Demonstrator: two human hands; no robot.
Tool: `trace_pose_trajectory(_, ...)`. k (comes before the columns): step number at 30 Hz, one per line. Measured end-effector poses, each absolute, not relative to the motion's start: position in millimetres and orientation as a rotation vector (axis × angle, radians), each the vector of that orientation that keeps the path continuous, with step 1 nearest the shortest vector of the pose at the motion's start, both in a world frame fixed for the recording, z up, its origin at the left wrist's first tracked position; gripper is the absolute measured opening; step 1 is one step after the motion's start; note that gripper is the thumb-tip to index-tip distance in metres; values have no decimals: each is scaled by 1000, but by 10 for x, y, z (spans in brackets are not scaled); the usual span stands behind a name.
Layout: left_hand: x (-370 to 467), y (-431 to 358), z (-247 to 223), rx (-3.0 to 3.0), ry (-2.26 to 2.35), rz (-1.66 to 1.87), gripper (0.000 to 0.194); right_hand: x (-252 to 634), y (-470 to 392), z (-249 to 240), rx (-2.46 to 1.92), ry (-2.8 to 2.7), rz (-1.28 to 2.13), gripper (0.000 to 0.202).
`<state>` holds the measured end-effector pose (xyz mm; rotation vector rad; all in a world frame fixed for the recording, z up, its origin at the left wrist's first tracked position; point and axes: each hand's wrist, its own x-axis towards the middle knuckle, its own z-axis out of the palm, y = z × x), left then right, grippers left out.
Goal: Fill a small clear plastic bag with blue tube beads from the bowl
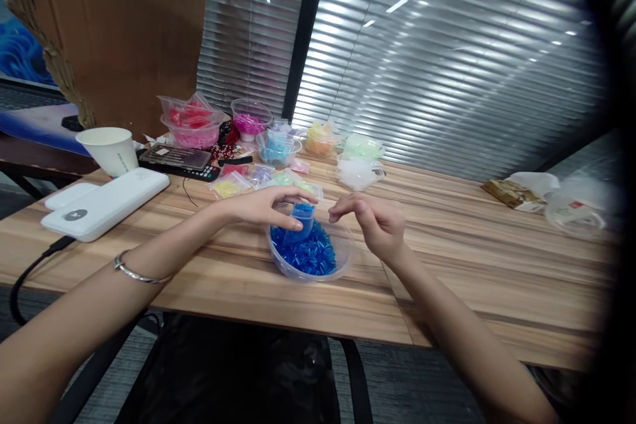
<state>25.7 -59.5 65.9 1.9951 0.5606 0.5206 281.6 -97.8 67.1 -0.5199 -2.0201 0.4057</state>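
My left hand (281, 207) grips a small clear cup (301, 217) between thumb and fingers. Blue pieces show through the cup's wall, and it is tilted over a round clear plastic bowl (342, 258). Inside the bowl lies a heap of short, shiny blue tube-like pieces (311, 253), mostly toward its left side. My right hand (377, 220) hovers above the bowl's right rim, apart from the cup. Its fingers are curled in, with the fingertips pinched together; whatever they may hold is too small to make out.
Several tubs stand at the back, among them a pink tub (193, 136) and a light-blue one (278, 148). Small bags, such as a yellow one (229, 185), lie before them. A white power bank (114, 202) and paper cup (112, 149) are left; plastic packaging (576, 205) sits right.
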Motion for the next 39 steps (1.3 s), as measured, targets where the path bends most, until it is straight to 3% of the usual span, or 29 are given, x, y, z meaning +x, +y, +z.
trace_pose_trajectory(9, 212, -604, 729, 2101, 601, 462, 53, 3033, -485, 585, -957, -1794, 18, 30)
trace_pose_trajectory(14, 225, -628, 765, 2015, 600, 431, 57, 3411, 33, 232, -1287, -1877, -298, 45)
trace_pose_trajectory(18, 232, -629, 752, 1916, 601, 446, 61, 3654, 277, -29, -1579, -1927, -350, 47)
trace_pose_trajectory(39, 257, -581, 709, 2021, 692, 589, 49, 3762, 245, 0, -1620, -1977, -539, 50)
